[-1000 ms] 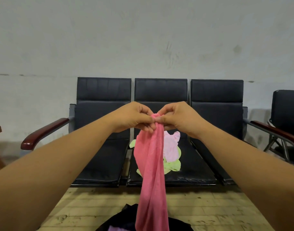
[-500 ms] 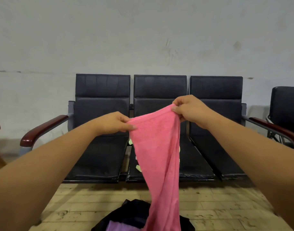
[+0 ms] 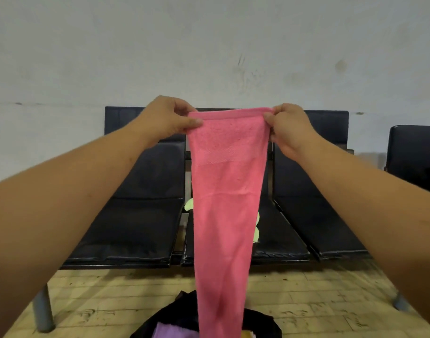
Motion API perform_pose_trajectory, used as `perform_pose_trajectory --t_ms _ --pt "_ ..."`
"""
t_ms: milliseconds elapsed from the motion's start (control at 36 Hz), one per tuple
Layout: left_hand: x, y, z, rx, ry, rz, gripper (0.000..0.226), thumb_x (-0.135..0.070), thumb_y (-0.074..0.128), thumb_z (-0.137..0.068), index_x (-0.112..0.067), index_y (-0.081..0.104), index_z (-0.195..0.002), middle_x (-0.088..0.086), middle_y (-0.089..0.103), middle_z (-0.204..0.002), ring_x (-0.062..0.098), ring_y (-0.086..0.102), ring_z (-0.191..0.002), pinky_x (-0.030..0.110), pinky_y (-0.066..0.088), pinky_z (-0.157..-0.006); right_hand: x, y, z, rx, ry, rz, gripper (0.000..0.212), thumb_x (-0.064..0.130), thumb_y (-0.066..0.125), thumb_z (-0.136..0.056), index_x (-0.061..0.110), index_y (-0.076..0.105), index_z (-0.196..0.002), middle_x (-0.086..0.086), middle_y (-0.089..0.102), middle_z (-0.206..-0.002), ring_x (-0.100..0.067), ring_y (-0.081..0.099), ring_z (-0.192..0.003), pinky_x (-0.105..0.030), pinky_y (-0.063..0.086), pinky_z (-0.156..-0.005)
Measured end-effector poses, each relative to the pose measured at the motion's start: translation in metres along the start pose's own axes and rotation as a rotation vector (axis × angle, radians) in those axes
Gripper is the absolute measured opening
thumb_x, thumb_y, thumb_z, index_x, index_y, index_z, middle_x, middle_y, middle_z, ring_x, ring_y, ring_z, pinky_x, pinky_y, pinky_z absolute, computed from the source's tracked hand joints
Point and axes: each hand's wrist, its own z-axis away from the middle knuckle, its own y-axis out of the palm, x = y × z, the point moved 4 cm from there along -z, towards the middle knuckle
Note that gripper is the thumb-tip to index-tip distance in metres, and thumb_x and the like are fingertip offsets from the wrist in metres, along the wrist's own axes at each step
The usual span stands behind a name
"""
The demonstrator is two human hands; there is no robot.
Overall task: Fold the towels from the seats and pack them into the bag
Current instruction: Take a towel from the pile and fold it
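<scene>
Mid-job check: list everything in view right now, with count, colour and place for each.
pink towel: 1, pink, held up by its top corners, hanging in front of the middle seat
green towel: at least 1, light green, on the middle seat, mostly hidden behind the pink towel
bag: 1, black, open on the floor at the bottom edge
purple towel: 1, lilac, inside the bag
seats: 3, black, joined row against the wall
chair: 1, black, right edge, cut off
floor: pale yellowish, under the seats
wall: grey, behind the seats
left hand: pinches the top left corner
right hand: pinches the top right corner
</scene>
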Motion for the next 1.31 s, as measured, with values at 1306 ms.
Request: perform_pose_trajectory --t_ms 1306 --pt "0.13 0.159 0.121 0.196 -0.735 1.21 0.032 -0.01 0.057 -0.092 0.0 0.063 -0.122 0.02 0.069 -0.116 0.028 0.07 -0.102 0.043 0.056 -0.091 -0.169 0.053 0.047 0.247 0.822 -0.827 0.077 0.063 0.032 -0.101 -0.007 0.052 -0.126 -0.02 0.071 -0.104 -0.034 0.065 -0.106 -0.044 0.05 -0.097"
